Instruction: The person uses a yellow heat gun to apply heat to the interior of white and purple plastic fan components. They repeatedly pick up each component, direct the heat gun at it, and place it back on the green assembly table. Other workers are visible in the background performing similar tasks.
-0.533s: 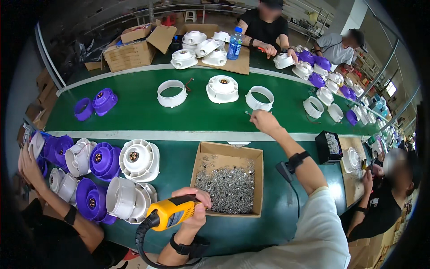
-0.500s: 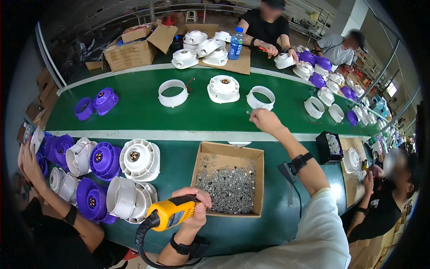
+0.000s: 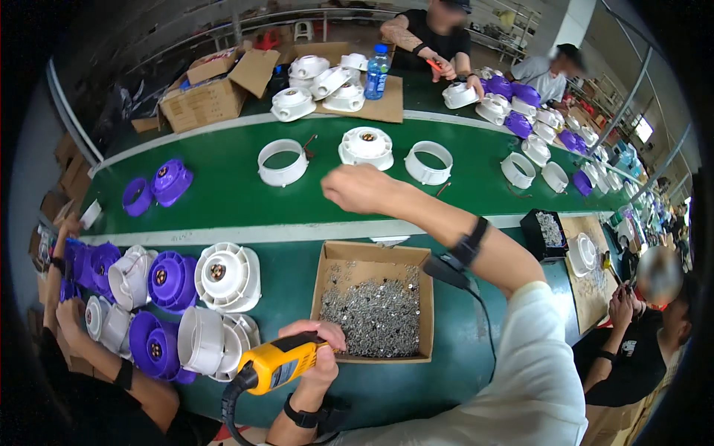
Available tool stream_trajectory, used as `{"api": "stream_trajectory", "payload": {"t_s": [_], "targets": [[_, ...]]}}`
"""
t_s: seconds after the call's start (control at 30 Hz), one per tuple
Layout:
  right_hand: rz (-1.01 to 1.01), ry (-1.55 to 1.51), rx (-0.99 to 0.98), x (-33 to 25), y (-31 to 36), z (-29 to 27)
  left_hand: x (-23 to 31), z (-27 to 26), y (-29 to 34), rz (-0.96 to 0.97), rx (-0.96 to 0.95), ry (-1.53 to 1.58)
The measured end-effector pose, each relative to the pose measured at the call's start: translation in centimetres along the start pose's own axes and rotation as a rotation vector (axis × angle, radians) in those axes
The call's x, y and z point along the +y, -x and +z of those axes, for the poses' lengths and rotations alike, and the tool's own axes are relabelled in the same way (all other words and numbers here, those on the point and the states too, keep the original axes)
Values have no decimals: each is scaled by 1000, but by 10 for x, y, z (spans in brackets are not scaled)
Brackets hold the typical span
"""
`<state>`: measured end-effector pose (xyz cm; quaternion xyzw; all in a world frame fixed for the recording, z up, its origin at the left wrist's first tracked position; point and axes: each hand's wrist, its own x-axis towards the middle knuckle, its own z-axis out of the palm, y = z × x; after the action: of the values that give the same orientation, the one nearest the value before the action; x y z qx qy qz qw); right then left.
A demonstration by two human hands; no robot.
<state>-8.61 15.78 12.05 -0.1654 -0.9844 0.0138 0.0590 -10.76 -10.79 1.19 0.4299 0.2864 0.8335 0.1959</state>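
Observation:
My left hand (image 3: 318, 355) grips a yellow electric screwdriver (image 3: 277, 364) with a black cable, low in the view, just in front of an open cardboard box (image 3: 372, 253) full of small silver screws (image 3: 375, 316). My right hand (image 3: 363, 189), on a white-sleeved arm with a black wristband, hovers over the green conveyor belt (image 3: 223, 201) with its fingers curled; nothing shows in it. Beyond it on the belt sit a white domed housing (image 3: 366, 145) and two white rings (image 3: 282, 162) (image 3: 429, 162).
White and purple housings (image 3: 227, 276) (image 3: 172, 281) crowd the bench at left, where another person's hands (image 3: 67, 316) work. Purple parts (image 3: 171, 181) lie on the belt's left. A black screw tray (image 3: 549, 232) stands at right. Across the belt are cardboard boxes (image 3: 208, 93), a bottle (image 3: 377, 70) and seated workers (image 3: 431, 30).
My right hand has moved left over the belt, away from the right-hand white ring. My left hand and the screwdriver have stayed put.

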Motion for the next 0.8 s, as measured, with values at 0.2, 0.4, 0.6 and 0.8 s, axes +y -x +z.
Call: {"api": "stream_trajectory", "payload": {"t_s": [0.2, 0.4, 0.6, 0.8], "targets": [[-59, 254, 152, 25, -131, 76, 7, -3, -2, 4, 116, -29], [100, 513, -12, 40, -144, 116, 1, 7, -1, 31, 88, -37], [27, 596, 155, 27, -108, 80, -2, 10, 3, 37, 111, -96], [-88, 447, 516, -23, -16, -10, -5, 3, 1, 88, 46, -76]]}}
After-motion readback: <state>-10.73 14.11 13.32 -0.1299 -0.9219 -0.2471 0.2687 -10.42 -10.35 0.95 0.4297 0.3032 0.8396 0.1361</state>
